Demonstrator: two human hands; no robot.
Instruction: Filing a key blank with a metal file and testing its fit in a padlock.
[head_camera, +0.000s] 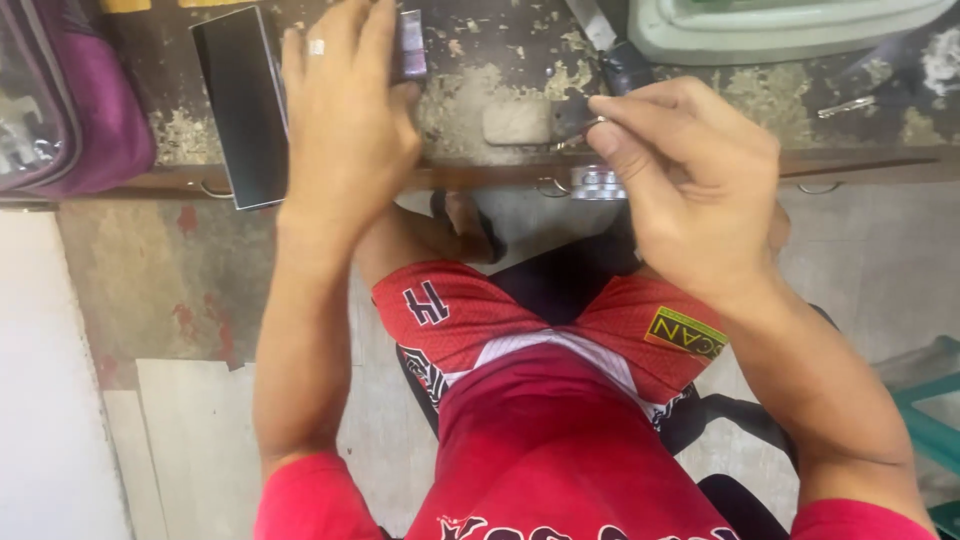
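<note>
Fingertips of the right hand (690, 180) pinch a small metal part (572, 118), light, stiff, likely slippery; left hand (345, 120) presses a small dark block (411, 45).

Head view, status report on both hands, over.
Left hand grips a small dark block. Right hand pinches a small metal piece. Black phone beside left hand.

A small dark rectangular block (411, 45) stands upright at top centre of the frame. A thin metal tool (572, 125) lies level, upper middle right.
</note>
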